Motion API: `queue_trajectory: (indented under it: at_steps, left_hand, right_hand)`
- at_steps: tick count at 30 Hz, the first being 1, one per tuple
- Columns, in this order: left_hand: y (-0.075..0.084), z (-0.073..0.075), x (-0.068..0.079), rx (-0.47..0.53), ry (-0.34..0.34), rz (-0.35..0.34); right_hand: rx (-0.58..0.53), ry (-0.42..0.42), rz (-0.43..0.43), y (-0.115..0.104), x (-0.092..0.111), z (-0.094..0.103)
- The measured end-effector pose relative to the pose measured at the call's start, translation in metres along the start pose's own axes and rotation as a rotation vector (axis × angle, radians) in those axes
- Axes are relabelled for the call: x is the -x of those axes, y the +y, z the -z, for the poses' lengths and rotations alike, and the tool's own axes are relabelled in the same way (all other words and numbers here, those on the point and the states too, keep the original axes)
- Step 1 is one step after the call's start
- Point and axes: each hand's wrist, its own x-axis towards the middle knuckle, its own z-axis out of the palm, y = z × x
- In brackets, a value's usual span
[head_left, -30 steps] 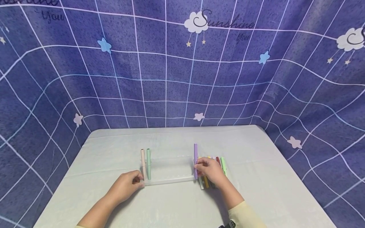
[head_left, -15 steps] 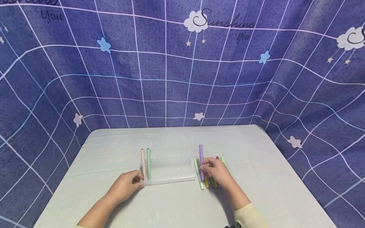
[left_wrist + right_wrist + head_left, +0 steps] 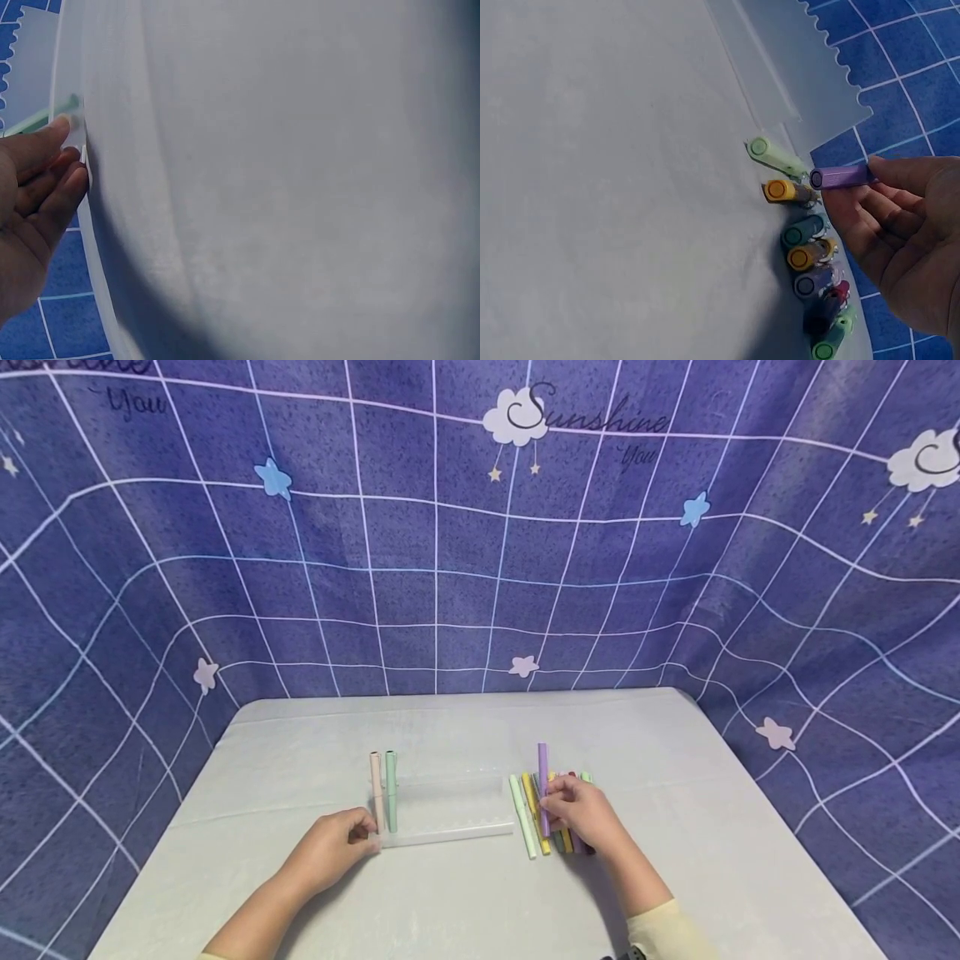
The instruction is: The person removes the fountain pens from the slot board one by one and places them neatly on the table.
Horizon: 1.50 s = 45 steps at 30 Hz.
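A clear plastic pen rack (image 3: 457,837) with a notched edge stands on the table. Two capped pens, one pale pink (image 3: 377,777) and one mint green (image 3: 391,777), lean in its left end. My left hand (image 3: 335,847) pinches the rack's near left corner between thumb and fingers; the wrist view shows the thumb (image 3: 60,127) on the plastic. With thumb and fingertips my right hand (image 3: 588,814) holds a purple pen (image 3: 543,768), nearly upright, above a row of pens. In the right wrist view the purple pen (image 3: 841,177) points its end at the camera.
Right of the rack several pens lie side by side, among them a light green pen (image 3: 522,817), a yellow pen (image 3: 780,190) and a dark teal pen (image 3: 802,232). A blue gridded curtain (image 3: 450,568) surrounds the white-covered table (image 3: 420,902).
My right hand has carried the purple pen rightward, from the rack's right end to over the row of pens, uncovering the light green pen. The left hand stays at the rack's corner.
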Motion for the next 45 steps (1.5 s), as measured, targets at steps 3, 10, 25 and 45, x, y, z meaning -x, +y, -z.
queue_trajectory:
  at_steps: [3,10,25,45]
  left_hand:
    - [0.000,0.000,0.000,-0.001,0.003,0.004]
    - [0.000,-0.001,-0.001,-0.012,0.011,0.003]
    - [-0.002,-0.001,0.001,-0.003,-0.002,0.008]
    - [0.001,0.002,0.001,0.012,-0.006,-0.009]
  right_hand:
    - [-0.006,0.013,-0.010,0.000,0.001,0.004]
    - [-0.027,0.031,-0.013,0.003,0.005,0.015]
    - [-0.004,0.060,-0.046,0.014,0.012,0.033]
    - [0.031,0.065,-0.096,0.025,0.016,0.064]
